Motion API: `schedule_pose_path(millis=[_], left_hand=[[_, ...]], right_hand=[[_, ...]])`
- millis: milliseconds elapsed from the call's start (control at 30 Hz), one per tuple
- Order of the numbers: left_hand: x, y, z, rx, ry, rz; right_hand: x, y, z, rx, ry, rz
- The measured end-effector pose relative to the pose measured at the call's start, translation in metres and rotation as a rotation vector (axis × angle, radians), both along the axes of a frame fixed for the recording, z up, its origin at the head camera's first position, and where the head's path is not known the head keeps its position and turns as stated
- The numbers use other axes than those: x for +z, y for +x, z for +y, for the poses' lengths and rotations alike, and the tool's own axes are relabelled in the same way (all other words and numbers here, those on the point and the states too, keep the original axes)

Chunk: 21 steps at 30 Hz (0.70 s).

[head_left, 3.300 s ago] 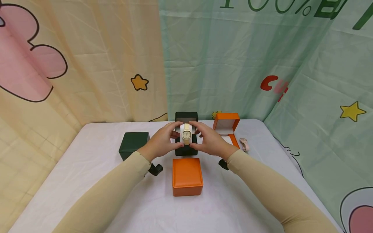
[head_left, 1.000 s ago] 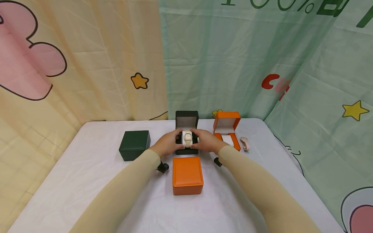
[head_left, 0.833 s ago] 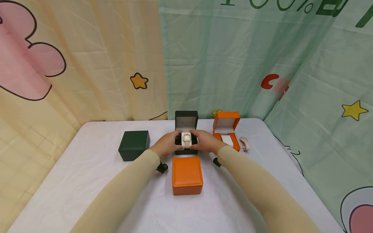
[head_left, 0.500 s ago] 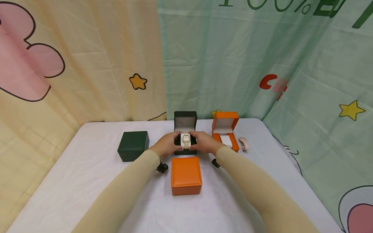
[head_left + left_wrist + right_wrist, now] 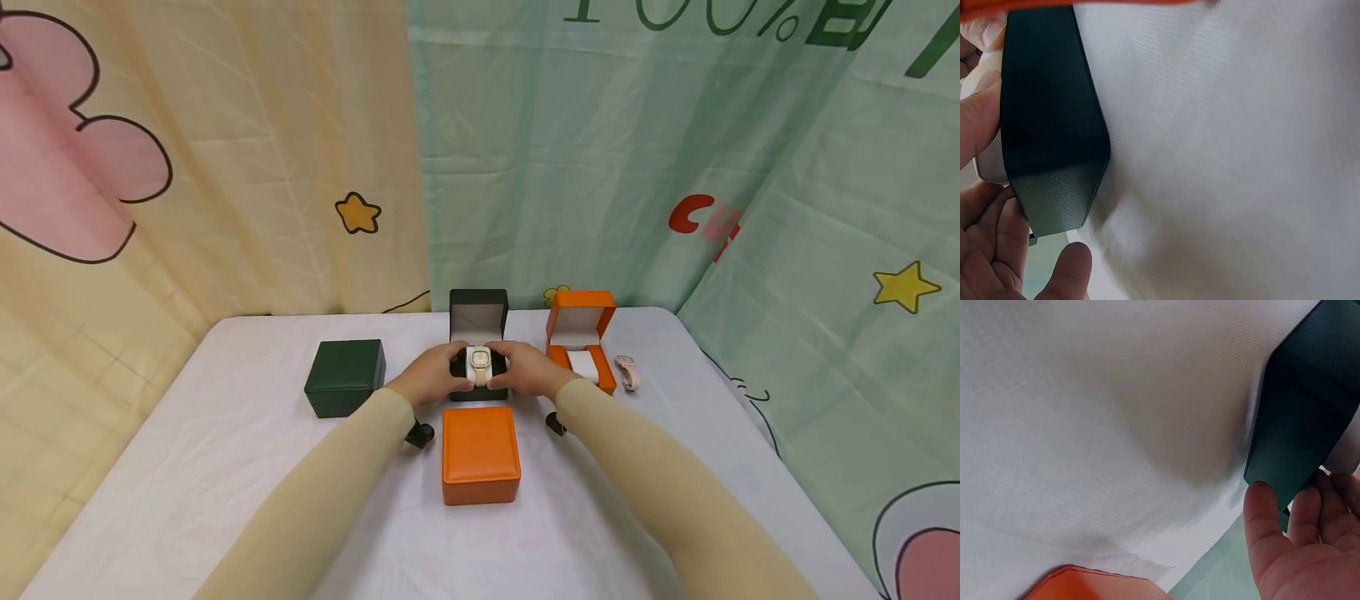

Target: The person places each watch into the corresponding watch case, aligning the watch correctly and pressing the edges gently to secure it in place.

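Note:
A cream-strapped watch (image 5: 480,360) with a square face is wrapped round a white watch cushion (image 5: 469,372), which sits in an open dark green watch box (image 5: 478,394). My left hand (image 5: 432,372) pinches the cushion's left side between thumb and fingers. From the other side my right hand (image 5: 528,368) does the same. In the left wrist view, the thumb presses the pale cushion above the wall of the green box (image 5: 1054,106). Fingers of the right hand lie along the outer side of the box (image 5: 1304,419) in the right wrist view; the watch is hidden there.
Directly in front of the green box stands a closed orange box (image 5: 481,450). A closed green box (image 5: 345,375) is at the left. On the right are an open orange box (image 5: 582,300) with a white cushion (image 5: 583,364) and a pink watch (image 5: 627,373) on the white tablecloth.
Both hands have lowered the watch and its cushion from above into the open green box. Over the last half second the hands hardly move.

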<state>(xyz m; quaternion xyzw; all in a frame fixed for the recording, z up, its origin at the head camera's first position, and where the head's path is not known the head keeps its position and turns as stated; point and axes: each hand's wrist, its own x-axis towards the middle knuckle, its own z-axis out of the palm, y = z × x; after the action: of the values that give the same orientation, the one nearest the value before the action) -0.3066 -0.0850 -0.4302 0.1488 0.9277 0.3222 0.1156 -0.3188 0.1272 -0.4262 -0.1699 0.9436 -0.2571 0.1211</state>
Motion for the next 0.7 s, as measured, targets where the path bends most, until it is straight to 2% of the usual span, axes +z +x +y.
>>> schedule_pose_path(millis=[700], left_hand=[[-0.0030,-0.0030,0.0006,-0.004,-0.032,0.019]], right_hand=[[-0.0017,-0.0004,-0.0003,0.003,-0.012,0.002]])
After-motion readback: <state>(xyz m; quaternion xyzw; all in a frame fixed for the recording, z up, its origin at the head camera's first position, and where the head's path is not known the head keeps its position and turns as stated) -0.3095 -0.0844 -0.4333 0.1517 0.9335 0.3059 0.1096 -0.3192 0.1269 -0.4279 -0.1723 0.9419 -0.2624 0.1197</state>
